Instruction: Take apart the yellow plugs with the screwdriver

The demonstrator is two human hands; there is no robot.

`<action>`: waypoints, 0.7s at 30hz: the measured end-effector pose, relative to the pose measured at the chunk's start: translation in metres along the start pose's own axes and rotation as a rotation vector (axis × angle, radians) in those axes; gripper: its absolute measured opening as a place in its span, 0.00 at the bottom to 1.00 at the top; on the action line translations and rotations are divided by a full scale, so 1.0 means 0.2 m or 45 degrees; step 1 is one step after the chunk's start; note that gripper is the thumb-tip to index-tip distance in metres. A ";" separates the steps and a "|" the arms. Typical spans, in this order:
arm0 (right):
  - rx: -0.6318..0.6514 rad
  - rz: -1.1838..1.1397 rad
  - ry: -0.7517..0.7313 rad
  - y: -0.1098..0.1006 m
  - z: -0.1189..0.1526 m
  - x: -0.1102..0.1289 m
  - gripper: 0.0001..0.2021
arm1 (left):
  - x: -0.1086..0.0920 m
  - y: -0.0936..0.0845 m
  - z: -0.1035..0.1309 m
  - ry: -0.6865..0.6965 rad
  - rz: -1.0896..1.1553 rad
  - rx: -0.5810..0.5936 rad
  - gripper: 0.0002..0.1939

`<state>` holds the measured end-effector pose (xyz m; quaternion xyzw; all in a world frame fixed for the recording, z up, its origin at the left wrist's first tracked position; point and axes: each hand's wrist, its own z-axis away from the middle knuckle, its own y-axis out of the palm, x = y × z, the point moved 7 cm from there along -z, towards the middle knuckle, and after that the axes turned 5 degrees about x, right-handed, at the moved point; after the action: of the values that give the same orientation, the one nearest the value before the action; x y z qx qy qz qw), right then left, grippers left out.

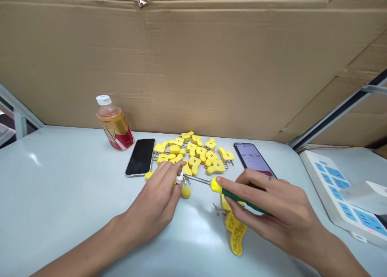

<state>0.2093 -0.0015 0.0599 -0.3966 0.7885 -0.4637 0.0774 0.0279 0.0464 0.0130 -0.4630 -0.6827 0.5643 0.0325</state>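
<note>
My left hand (157,192) pinches a small white plug part (179,177) with metal on it, partly hidden by the fingers. In my right hand (269,208) is a screwdriver (216,185) with a yellow and green handle, its shaft pointing left and its tip at the white part. Several yellow plugs (201,153) lie in a cluster behind my hands. An open yellow plug shell (236,232) rests on the table below the screwdriver, with small metal pieces (220,212) beside it.
A drink bottle (115,126) and a dark phone (140,157) stand and lie at the left. Right of the plugs lies a phone showing a timer (252,158). A white power strip (341,192) is at the far right; cardboard (193,67) rises behind the table (60,188).
</note>
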 end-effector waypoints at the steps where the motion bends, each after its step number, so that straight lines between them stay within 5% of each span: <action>1: 0.013 -0.094 0.071 0.00 -0.01 -0.03 0.12 | 0.00 0.01 0.00 0.006 0.004 0.031 0.18; 7: 0.171 -0.729 0.746 0.11 0.02 -0.23 0.12 | 0.03 0.04 -0.01 -0.002 0.087 0.200 0.20; 11: 0.206 -0.616 0.698 0.07 0.00 -0.21 0.11 | 0.06 0.05 -0.01 -0.171 0.239 0.262 0.21; 14: 0.083 -0.621 0.658 0.01 0.01 -0.23 0.07 | 0.07 0.03 -0.01 -0.325 0.465 0.233 0.21; 18: -0.280 -1.132 0.823 -0.01 0.07 -0.34 0.15 | 0.05 0.01 -0.03 -0.366 0.923 0.284 0.17; 21: -0.141 -1.542 0.826 0.10 0.06 -0.31 0.18 | -0.01 0.05 -0.03 -0.322 1.162 0.507 0.15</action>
<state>0.2461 0.0388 0.0224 -0.6117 0.4339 -0.4794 -0.4557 0.0378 0.0483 0.0079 -0.6268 -0.2888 0.6918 -0.2125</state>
